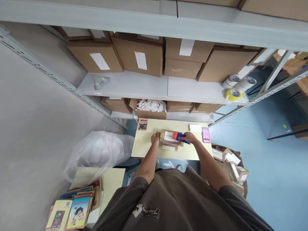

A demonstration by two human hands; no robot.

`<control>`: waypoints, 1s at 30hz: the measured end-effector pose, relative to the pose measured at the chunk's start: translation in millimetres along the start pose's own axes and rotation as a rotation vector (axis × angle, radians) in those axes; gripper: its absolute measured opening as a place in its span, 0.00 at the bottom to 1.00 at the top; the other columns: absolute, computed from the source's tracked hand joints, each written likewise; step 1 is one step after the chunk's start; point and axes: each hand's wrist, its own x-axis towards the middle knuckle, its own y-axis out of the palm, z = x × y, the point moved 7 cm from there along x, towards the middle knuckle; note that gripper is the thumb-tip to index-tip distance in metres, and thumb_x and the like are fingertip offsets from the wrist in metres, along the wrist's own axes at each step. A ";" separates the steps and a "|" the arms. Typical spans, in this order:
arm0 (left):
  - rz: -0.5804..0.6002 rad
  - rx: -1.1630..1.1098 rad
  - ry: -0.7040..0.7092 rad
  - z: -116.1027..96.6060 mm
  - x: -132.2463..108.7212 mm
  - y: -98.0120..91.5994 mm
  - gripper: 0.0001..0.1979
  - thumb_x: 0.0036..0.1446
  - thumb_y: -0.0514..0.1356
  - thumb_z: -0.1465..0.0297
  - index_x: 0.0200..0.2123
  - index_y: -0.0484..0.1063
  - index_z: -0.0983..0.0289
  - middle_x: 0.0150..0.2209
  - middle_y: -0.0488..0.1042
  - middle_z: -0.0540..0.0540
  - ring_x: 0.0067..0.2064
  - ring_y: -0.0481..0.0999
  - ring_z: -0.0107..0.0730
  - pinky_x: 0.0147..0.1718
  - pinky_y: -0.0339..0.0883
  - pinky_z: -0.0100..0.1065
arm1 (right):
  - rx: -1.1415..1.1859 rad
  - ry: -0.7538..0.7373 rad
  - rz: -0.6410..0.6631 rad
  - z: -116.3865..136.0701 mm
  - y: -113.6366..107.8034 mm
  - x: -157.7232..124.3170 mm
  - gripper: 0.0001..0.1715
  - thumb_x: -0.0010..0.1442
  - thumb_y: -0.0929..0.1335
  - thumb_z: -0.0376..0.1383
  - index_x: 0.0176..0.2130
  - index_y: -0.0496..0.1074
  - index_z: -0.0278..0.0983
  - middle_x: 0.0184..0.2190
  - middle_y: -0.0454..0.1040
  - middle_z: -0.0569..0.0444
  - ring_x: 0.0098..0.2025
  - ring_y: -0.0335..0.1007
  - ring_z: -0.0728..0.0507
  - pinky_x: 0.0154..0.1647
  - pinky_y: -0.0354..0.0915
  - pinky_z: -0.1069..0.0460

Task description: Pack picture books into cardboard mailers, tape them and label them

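Resting on the near middle of a pale yellow rectangular table [152,147] is a small brown cardboard box [169,140] with a white label on top, and both of the person's hands are on it. The left hand [155,138] is pressed against the box's left end, fingers curled round the corner so far as the small view shows. The right hand [189,137] is closed around the blue handle of a red and blue tape dispenser [178,136], which lies on the box's top, right of the label. Beyond the box, a small colourful picture card [142,124] lies at the table's far left corner, a white paper pad [195,128] at the far right, and a pink slip [206,135] just beside the right hand near the table's right edge. Behind the table stands a grey metal shelf unit [167,90] loaded with large brown cartons [136,55], with three rolls of packing tape [237,86], one yellow, at the right end of its middle shelf and an open carton of white packets [151,108] lower down. A clear plastic bag of white filling [98,152] sits on the floor left of the table. A stack of children's picture books [73,209] lies on a second low table near the person's left side, and a pile of small labelled boxes [232,163] sits to the right.
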 end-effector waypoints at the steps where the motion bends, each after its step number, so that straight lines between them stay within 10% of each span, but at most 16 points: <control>1: -0.001 0.034 0.004 -2.5 -1.5 1.0 0.17 0.71 0.57 0.59 0.50 0.79 0.64 0.52 0.83 0.65 0.57 0.80 0.49 0.54 0.71 0.39 | 0.001 0.001 0.005 0.0 -0.5 -0.9 0.34 0.58 0.74 0.64 0.38 0.81 0.37 0.38 0.83 0.45 0.38 0.79 0.39 0.32 0.61 0.52; 12: 0.150 0.227 0.175 -21.5 -9.5 36.6 0.29 0.74 0.53 0.57 0.71 0.62 0.63 0.65 0.73 0.67 0.66 0.73 0.49 0.64 0.66 0.44 | -0.063 0.022 0.054 12.7 -4.6 -3.6 0.39 0.58 0.74 0.65 0.49 0.82 0.36 0.45 0.83 0.40 0.45 0.80 0.35 0.38 0.66 0.51; 22: 0.149 0.232 0.189 -20.2 -6.3 38.5 0.28 0.75 0.52 0.59 0.71 0.61 0.64 0.66 0.72 0.67 0.67 0.71 0.50 0.67 0.64 0.47 | -0.196 0.228 0.064 -127.8 -41.1 -32.5 0.42 0.56 0.76 0.64 0.50 0.82 0.32 0.47 0.82 0.34 0.50 0.80 0.31 0.46 0.70 0.48; 30: 0.128 0.270 0.152 -17.7 -8.4 36.3 0.29 0.75 0.52 0.58 0.73 0.59 0.63 0.67 0.72 0.66 0.69 0.70 0.47 0.67 0.63 0.43 | -0.067 0.315 -0.048 -52.4 16.9 7.9 0.26 0.64 0.74 0.45 0.53 0.80 0.30 0.49 0.82 0.32 0.52 0.80 0.30 0.47 0.72 0.46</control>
